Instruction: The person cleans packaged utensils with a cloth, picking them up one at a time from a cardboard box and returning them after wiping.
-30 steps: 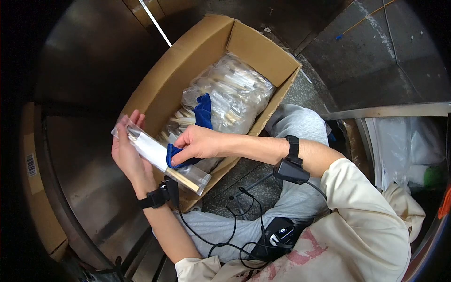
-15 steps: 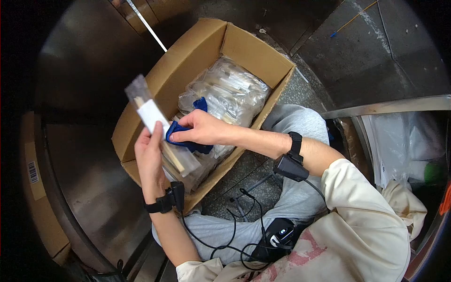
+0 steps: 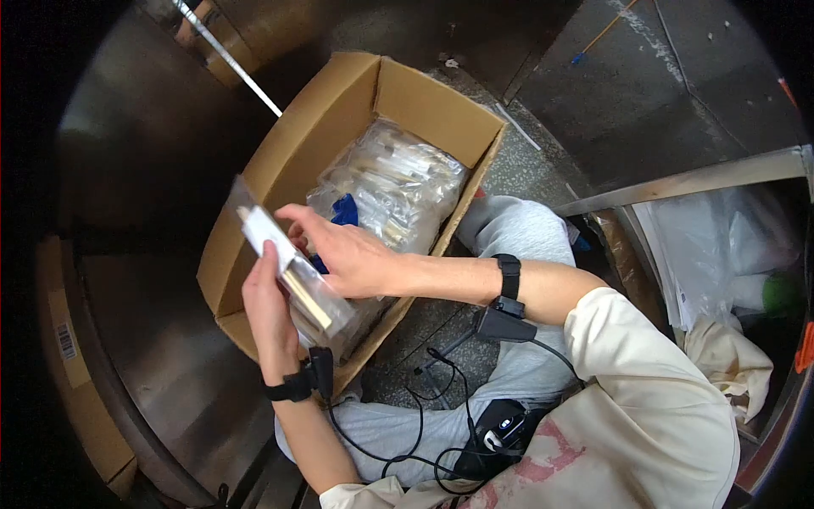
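Note:
My left hand (image 3: 270,310) is closed on a clear plastic packet (image 3: 292,267), thumb on top. Inside it are pale wooden sticks and a white paper piece; the packet tilts above the box. Beside its right edge is my right hand (image 3: 352,254), back upward, with the index finger reaching toward the packet and the other fingers curled. Blue cloth (image 3: 319,264) shows at those curled fingers, mostly covered by the hand. More blue (image 3: 344,209) appears just beyond the knuckles. Beneath both hands, an open cardboard box (image 3: 318,114) holds many similar clear packets (image 3: 403,174).
Black cables (image 3: 424,424) run from the wrist straps to a dark device (image 3: 500,433) on my lap. A metal-edged shelf (image 3: 687,182) with plastic bags and papers is at the right. Flattened cardboard (image 3: 76,365) stands at the left.
My right hand has turned from a visible pinch on the blue cloth to lying over it, its index finger reaching toward the packet. The left hand keeps the packet. The view has shifted slightly.

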`<state>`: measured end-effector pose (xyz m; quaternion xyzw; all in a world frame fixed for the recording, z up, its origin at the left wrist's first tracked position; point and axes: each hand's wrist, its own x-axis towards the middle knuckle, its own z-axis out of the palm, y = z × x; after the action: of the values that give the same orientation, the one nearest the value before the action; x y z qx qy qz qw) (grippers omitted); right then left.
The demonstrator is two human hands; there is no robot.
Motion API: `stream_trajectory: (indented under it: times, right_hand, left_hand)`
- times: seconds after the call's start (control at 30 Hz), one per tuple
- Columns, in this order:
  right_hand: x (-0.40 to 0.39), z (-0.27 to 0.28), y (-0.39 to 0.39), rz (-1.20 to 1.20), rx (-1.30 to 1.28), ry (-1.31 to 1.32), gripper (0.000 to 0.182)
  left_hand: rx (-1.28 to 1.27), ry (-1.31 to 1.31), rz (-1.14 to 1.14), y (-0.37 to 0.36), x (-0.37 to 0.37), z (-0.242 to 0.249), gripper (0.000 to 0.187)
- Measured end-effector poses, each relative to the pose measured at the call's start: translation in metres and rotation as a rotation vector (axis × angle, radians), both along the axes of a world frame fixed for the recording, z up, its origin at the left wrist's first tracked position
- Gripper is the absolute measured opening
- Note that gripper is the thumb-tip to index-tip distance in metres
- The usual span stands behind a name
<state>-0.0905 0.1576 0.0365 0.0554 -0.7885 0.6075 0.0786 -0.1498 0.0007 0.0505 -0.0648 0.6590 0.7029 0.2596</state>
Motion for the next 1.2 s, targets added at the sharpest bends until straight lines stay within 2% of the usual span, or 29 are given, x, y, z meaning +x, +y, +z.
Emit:
stream_trajectory:
  times: [0.07, 0.17, 0.23, 0.27, 0.33, 0.37, 0.4, 0.47, 0.53, 0.6, 0.7, 0.77, 0.8, 0.87, 0.9, 0.93, 1.0, 1.03, 1.13, 1.2]
  right_hand:
    - [-0.004, -0.004, 0.003, -0.037, 0.16, 0.167, 0.055]
    - [-0.002, -0.004, 0.011, 0.0, 0.307, 0.161, 0.051]
    - [-0.005, -0.002, 0.019, 0.015, 0.312, 0.101, 0.044]
    - [-0.006, -0.005, 0.021, 0.018, 0.314, 0.108, 0.044]
    - [-0.012, -0.011, 0.029, -0.074, 0.205, 0.221, 0.033]
    - [-0.014, -0.011, 0.032, -0.122, 0.146, 0.247, 0.028]
    - [-0.013, -0.011, 0.036, -0.103, 0.143, 0.257, 0.028]
    - [-0.011, 0.006, 0.05, -0.114, 0.213, 0.09, 0.024]
    - [-0.013, 0.013, 0.067, -0.227, 0.374, -0.006, 0.022]
    - [-0.011, 0.02, 0.088, -0.419, 0.558, -0.008, 0.025]
    - [-0.009, 0.024, 0.124, -0.493, 0.713, -0.128, 0.024]
    - [-0.008, 0.018, 0.138, -0.528, 0.773, -0.198, 0.036]
    - [-0.008, 0.014, 0.142, -0.525, 0.774, -0.197, 0.036]
    - [-0.007, 0.022, 0.142, -0.44, 0.689, -0.479, 0.053]
    - [-0.008, 0.017, 0.142, -0.403, 0.735, -0.503, 0.067]
    - [-0.007, 0.013, 0.14, -0.407, 0.734, -0.508, 0.067]
    - [-0.007, 0.007, 0.137, -0.341, 0.929, -0.523, 0.061]
    - [-0.008, 0.012, 0.135, -0.278, 0.907, -0.628, 0.067]
    - [-0.01, -0.012, 0.139, -0.215, 0.977, -0.559, 0.071]
    - [-0.022, -0.025, 0.139, -0.203, 0.963, -0.633, 0.068]
  left_hand:
    - [-0.24, 0.07, -0.138, 0.005, 0.011, -0.002, 0.056]
    - [-0.284, -0.007, -0.119, 0.007, 0.018, -0.012, 0.061]
    - [-0.106, -0.083, -0.18, 0.008, 0.019, -0.011, 0.064]
    - [-0.104, -0.077, -0.175, 0.008, 0.019, -0.009, 0.064]
    - [0.153, -0.135, -0.294, 0.011, 0.018, -0.007, 0.064]
    - [0.102, -0.079, -0.331, 0.016, 0.022, -0.009, 0.061]
    - [0.037, -0.003, -0.328, 0.021, 0.031, -0.01, 0.039]
    - [-0.033, 0.156, -0.595, 0.019, 0.029, -0.017, 0.02]
    - [-0.01, 0.048, -0.53, 0.025, 0.036, -0.02, 0.015]
    - [-0.101, 0.072, -0.5, 0.027, 0.038, -0.018, 0.012]
    - [-0.101, 0.078, -0.436, 0.025, 0.034, -0.024, 0.012]
    - [-0.069, 0.12, -0.399, 0.022, 0.033, -0.028, 0.012]
    - [-0.068, 0.118, -0.395, 0.022, 0.033, -0.03, 0.012]
    - [-0.061, 0.129, -0.343, 0.021, 0.034, -0.029, 0.013]
    - [-0.059, 0.126, -0.346, 0.02, 0.034, -0.03, 0.013]
    - [-0.078, 0.142, -0.341, 0.019, 0.034, -0.031, 0.014]
    - [-0.093, 0.154, -0.342, 0.014, 0.034, -0.035, 0.014]
    - [-0.11, 0.168, -0.331, 0.012, 0.034, -0.038, 0.015]
    - [-0.138, 0.192, -0.343, 0.008, 0.032, -0.04, 0.018]
    - [-0.153, 0.207, -0.368, 0.009, 0.031, -0.038, 0.019]
